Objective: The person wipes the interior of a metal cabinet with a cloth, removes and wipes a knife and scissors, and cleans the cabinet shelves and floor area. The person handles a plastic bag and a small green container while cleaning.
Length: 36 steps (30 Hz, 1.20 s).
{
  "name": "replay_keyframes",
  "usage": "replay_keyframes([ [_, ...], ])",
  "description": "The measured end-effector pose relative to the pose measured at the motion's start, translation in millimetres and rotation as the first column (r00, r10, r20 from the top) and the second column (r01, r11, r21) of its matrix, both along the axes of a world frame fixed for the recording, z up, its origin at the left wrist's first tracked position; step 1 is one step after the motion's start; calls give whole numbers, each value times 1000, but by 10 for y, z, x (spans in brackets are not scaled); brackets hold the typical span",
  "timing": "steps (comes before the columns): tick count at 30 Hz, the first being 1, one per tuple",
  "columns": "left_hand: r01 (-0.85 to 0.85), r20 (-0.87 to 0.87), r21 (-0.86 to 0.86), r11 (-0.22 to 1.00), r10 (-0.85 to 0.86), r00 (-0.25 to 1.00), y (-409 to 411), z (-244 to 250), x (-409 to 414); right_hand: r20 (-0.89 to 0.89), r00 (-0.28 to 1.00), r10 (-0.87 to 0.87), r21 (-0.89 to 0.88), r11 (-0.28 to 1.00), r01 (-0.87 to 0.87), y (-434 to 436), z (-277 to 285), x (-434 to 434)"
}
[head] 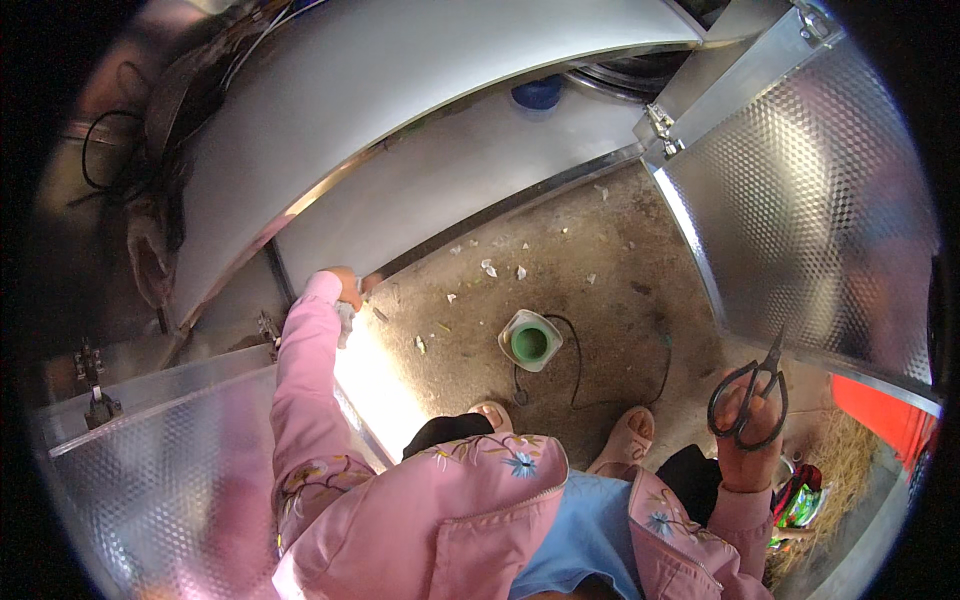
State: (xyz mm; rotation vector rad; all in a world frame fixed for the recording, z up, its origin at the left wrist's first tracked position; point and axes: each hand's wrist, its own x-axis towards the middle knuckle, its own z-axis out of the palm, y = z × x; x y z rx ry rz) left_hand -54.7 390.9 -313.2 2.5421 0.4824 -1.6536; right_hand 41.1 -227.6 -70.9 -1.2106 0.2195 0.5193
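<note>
My left hand (347,287) reaches to the lower edge of an open metal cabinet (420,195). A crumpled grey cloth (345,321) is bunched in it and hangs below the fingers. On the other side, my right hand (750,457) holds a pair of black-handled scissors (772,364), their blades together and pointing away from me. The fingers are partly hidden behind the scissor loops.
Patterned metal doors (810,202) stand swung out on both sides. A white and green appliance (531,341) with a black cord (576,352) sits on the floor (600,262) among pale scraps. Inside the cabinet are a blue container (536,94) and round metal ware (622,79).
</note>
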Motion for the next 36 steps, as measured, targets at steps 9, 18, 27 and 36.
replay_keyframes([
  [9,200,505,-350,915,5,863,-1367,9,2082,-55,975,-214,4,977,214,-34,-82,-49],
  [18,195,541,-735,650,388,746,-2276,-45,3443,27,987,-160,-38,986,161,-93,146,-41],
  [27,326,812,-486,811,281,512,-2745,-475,3976,-47,984,-170,30,985,171,-203,208,-12],
  [36,71,566,-537,840,297,769,-2132,-242,3228,42,990,-134,-29,990,135,-164,171,-13],
])
